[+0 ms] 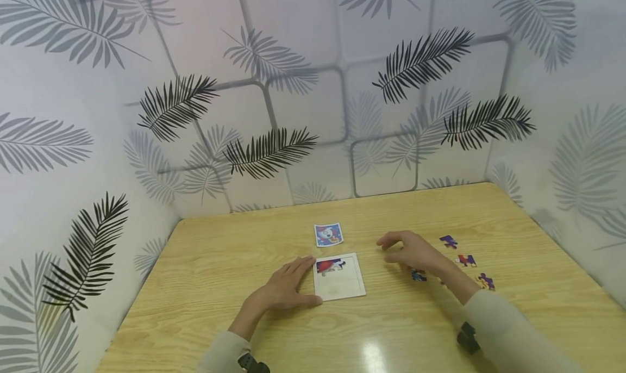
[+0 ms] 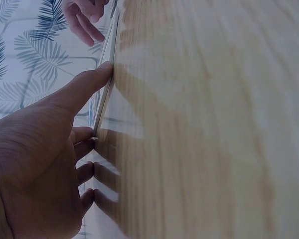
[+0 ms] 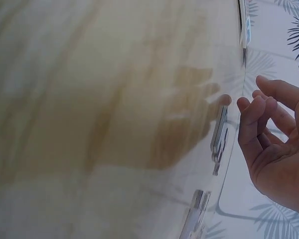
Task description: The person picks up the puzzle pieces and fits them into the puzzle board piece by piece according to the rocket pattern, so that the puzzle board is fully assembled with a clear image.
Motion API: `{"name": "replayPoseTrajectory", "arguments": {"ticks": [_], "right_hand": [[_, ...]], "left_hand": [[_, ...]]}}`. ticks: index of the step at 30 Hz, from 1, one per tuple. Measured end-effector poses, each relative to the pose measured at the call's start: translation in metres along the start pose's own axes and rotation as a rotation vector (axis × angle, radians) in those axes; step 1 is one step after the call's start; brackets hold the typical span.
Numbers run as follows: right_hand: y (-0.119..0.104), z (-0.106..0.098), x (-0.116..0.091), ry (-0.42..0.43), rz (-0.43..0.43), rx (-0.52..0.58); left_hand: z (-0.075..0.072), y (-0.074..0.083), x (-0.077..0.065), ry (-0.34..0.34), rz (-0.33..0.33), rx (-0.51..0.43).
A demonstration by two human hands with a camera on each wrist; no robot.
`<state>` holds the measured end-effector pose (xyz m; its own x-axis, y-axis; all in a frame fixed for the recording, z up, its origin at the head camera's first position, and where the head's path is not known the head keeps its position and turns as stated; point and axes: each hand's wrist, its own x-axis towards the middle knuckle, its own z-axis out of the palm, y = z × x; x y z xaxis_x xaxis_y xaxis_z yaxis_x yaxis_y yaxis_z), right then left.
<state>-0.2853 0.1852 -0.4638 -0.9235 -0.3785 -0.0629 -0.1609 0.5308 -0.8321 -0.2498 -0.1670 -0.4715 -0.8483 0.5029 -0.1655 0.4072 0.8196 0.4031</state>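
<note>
Head view. On the worktop (image 1: 235, 242), about midway between left and right edges: a white frame (image 1: 339, 283), with a red, purple and white patch (image 1: 330, 266) in the far left corner and bare board over the rest. Just beyond, towards the worktop's far edge: a picture card (image 1: 329, 235). Along the frame's left edge: left hand (image 1: 286, 286), open, fingers stretched towards the far left corner, thumb touching near the near left corner. Over the worktop, right of the frame and apart from it: right hand (image 1: 411, 250), fingers loosely bent, thumb and forefinger parted. Scattered around that hand and forearm, towards the worktop's right edge: puzzle pieces (image 1: 466, 260), some partly hidden by the arm.

Left wrist view. Thumb tip against the frame's edge, forefinger at a corner, remaining fingertips down on the worktop; grips nothing else.

Right wrist view. Raised clear of the worktop, fingers curved but unclenched, near two pieces lying flat and seen almost edge-on; farther off, the frame's thin edge.
</note>
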Motion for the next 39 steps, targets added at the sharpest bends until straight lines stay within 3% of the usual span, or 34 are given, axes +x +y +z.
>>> {"name": "replayPoseTrajectory", "arguments": {"ticks": [15, 27, 39], "right_hand": [[0.018, -0.018, -0.01, 0.019, 0.023, 0.033], [0.037, -0.055, -0.028, 0.034, 0.042, 0.02], [0.056, -0.076, -0.037, 0.091, 0.068, -0.006]], "left_hand": [[0.001, 0.0, -0.001, -0.007, -0.012, 0.0], [0.003, -0.001, 0.001, -0.006, -0.008, 0.007], [0.004, -0.002, 0.001, 0.0, -0.013, 0.007]]}}
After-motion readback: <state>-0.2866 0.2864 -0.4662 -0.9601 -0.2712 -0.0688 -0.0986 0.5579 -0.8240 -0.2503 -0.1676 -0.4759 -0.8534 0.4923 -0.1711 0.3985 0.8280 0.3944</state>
